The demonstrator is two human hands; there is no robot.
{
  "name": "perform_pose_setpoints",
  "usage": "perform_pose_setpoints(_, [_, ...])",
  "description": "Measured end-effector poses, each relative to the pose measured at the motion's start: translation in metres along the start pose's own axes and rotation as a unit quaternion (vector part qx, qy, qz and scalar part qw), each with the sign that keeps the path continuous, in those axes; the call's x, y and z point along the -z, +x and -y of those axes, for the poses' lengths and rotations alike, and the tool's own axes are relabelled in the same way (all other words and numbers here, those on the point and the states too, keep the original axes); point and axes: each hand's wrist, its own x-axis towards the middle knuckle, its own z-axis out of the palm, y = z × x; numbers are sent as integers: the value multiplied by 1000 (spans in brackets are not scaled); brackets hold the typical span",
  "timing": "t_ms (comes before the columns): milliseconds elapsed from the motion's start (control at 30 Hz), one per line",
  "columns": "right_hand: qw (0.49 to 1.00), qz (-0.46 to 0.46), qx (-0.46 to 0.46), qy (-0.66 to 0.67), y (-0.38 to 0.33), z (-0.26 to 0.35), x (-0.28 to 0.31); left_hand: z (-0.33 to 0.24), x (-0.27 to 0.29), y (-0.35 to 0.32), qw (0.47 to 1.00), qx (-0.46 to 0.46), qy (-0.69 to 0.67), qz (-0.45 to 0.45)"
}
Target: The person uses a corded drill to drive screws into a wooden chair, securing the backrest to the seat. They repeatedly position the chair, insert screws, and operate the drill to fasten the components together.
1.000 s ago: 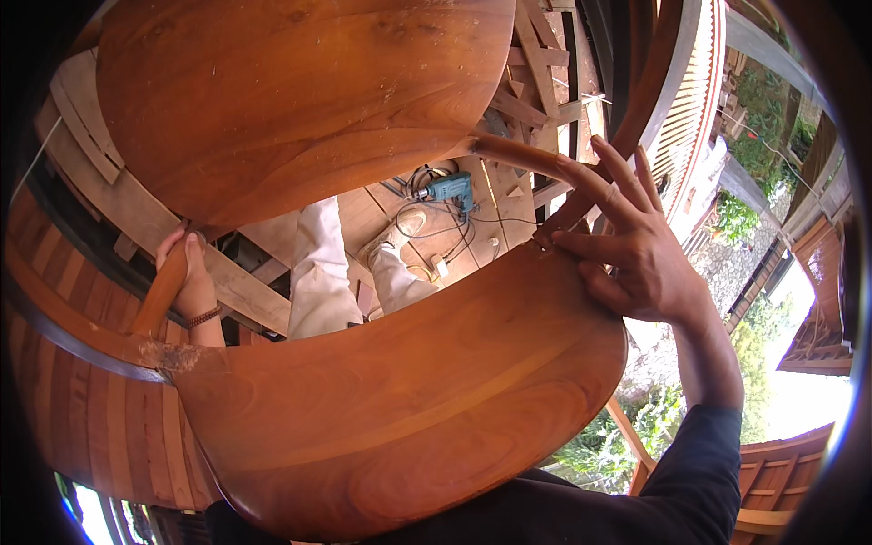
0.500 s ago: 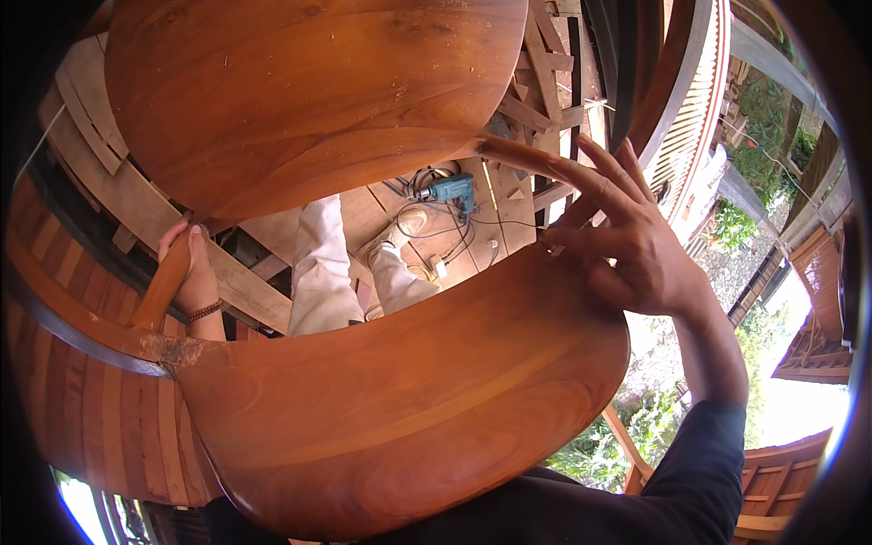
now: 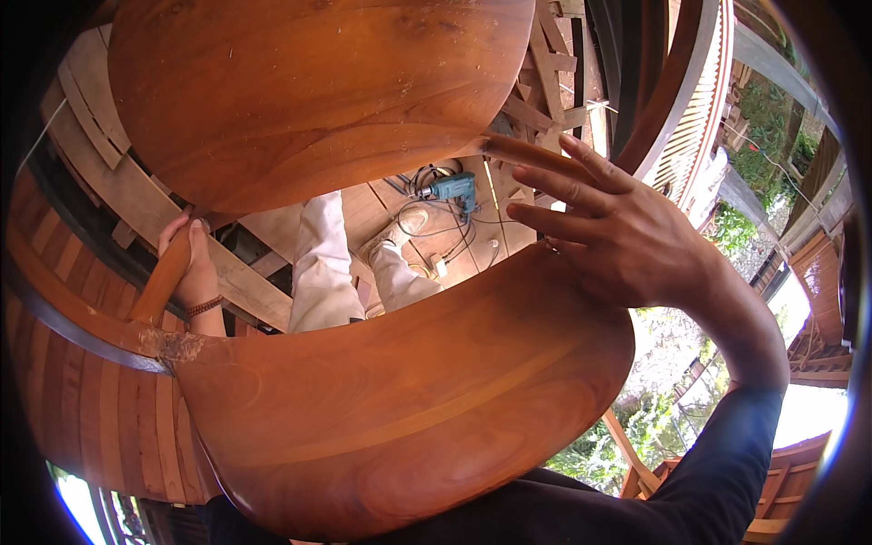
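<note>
A broad, curved and polished wooden panel (image 3: 409,400) lies across the near part of the view, close against my dark top. Beyond it is a second rounded panel (image 3: 318,100) of the same reddish-brown wood. My left hand (image 3: 190,264) wraps its fingers round a short wooden bar (image 3: 165,280) between the two panels at the left, thumb laid along it. On the right, my right hand (image 3: 627,232) is spread over the near panel's far right corner, fingers stretched leftward. Another wooden bar (image 3: 531,154) runs behind those fingers; whether they touch it I cannot tell.
Below, on the plank floor, a blue-green power drill (image 3: 451,189) lies with its cable, near my feet in light trousers (image 3: 322,263). Wood offcuts (image 3: 545,82) are scattered at the far right. A curved slatted wooden wall (image 3: 100,409) bends round the left side.
My right hand has turned, its fingers swinging from pointing away to pointing left, spread apart. The right forearm has swung outward to the right. My left hand keeps its hold.
</note>
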Motion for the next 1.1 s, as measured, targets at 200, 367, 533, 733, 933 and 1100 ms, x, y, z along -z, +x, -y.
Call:
perform_pose_setpoints(200, [993,-27,-10,115,0,-9,-6,12,6,4,1000,2,-1,9])
perform_pose_setpoints(367, [987,-105,-87,81,-34,-8,5,4,4,8,999,17,28,4])
perform_pose_setpoints(533, [739,-502,-367,260,-88,2,-34,2,7,1,999,23,30,12])
perform_pose_setpoints(733, [419,-576,-457,533,-79,62,-201,-6,9,9,991,32,91,90])
perform_pose_setpoints(933, [288,-444,-510,678,-30,169,-396,-25,40,-43,956,65,231,167])
perform_pose_setpoints(1100, [159,-402,-526,732,-11,261,-514,-41,39,-106,894,94,346,269])
